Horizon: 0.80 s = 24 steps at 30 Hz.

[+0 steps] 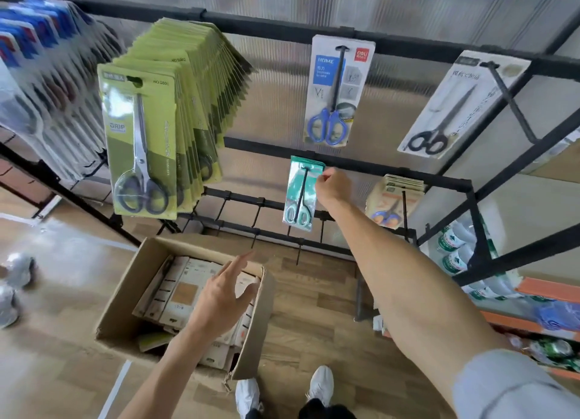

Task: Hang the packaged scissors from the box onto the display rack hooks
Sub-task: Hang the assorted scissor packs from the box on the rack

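At centre frame, right hand (pixel 331 185): fingers curled, pinching the upper right edge of the teal scissors pack (pixel 299 196), which hangs on a black hook (pixel 303 186) of the display rack (pixel 345 164); more teal cards sit behind it on the same hook. Lower centre, left hand (pixel 224 290): fingers spread and relaxed, holding nothing, hovering over the cardboard box (pixel 125 296). Box stands open on the wood-look floor (pixel 314 318) and contains pale packaged items (pixel 180 293) lying flat in stacks. Upper left of centre: thick row of green scissors packs (pixel 141 142) on one hook, black-handled scissors showing in the front card. Far upper left: row of blue-and-white packs (pixel 37 42), blurred. Upper centre right: single white card with blue-handled scissors (pixel 335 89). Upper right: single white card with black-handled scissors (pixel 455 105). Right of the teal pack: small stack of beige packs (pixel 397 196). Bottom centre: two white shoes (pixel 320 385). Lower right: bottles (pixel 452 246) on shelving, partly hidden.
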Each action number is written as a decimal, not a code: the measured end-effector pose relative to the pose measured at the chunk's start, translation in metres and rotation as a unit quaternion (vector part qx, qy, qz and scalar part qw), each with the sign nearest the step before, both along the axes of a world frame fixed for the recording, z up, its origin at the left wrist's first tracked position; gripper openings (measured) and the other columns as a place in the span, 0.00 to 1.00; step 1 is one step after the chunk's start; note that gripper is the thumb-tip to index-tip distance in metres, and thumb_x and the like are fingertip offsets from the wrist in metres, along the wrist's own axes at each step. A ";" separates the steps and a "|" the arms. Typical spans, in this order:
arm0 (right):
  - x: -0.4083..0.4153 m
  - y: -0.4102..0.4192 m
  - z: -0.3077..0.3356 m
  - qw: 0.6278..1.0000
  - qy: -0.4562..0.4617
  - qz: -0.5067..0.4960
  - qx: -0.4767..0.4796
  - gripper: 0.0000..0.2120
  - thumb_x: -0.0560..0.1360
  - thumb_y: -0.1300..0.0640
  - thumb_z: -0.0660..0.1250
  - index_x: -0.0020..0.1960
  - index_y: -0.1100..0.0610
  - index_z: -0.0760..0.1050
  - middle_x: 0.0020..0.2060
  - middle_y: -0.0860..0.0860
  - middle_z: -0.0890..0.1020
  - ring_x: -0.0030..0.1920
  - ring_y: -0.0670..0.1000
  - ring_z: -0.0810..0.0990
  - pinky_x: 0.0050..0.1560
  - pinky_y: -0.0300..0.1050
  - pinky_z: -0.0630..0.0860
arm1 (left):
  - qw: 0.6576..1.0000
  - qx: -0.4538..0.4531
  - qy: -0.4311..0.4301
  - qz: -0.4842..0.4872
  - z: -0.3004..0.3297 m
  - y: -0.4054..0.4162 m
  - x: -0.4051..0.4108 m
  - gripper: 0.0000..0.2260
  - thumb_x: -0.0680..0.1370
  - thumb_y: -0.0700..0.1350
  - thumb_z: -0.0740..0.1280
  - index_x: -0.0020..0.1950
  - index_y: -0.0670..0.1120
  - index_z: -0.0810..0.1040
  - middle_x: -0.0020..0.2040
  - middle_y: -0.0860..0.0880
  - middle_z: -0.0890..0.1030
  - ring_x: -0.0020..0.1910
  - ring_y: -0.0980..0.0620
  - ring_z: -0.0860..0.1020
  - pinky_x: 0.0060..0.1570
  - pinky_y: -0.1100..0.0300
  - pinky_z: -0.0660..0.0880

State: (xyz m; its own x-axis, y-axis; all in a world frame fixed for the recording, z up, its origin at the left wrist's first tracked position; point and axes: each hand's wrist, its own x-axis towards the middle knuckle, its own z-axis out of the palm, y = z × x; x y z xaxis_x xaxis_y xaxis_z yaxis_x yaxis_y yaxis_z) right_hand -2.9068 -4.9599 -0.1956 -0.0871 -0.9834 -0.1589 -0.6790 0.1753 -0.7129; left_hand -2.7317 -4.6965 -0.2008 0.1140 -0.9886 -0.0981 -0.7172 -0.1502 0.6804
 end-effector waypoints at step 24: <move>0.094 0.280 -0.132 0.898 0.053 0.330 0.285 0.24 0.82 0.44 0.62 0.73 0.54 0.67 0.69 0.50 0.74 0.67 0.49 0.74 0.66 0.47 0.73 | 0.963 0.216 0.046 0.156 -0.114 0.166 0.113 0.26 0.78 0.44 0.68 0.75 0.54 0.65 0.68 0.45 0.76 0.56 0.45 0.80 0.58 0.51 0.76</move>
State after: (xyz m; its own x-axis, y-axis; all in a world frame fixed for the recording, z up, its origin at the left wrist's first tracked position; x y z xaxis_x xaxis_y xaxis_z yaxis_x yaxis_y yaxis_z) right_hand -2.8127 -4.6796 -0.3272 0.4408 -0.5874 -0.6787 -0.8279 0.0259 -0.5602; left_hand -2.6184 -4.5301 -0.3151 0.3701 -0.7723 -0.5163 -0.5316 -0.6319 0.5640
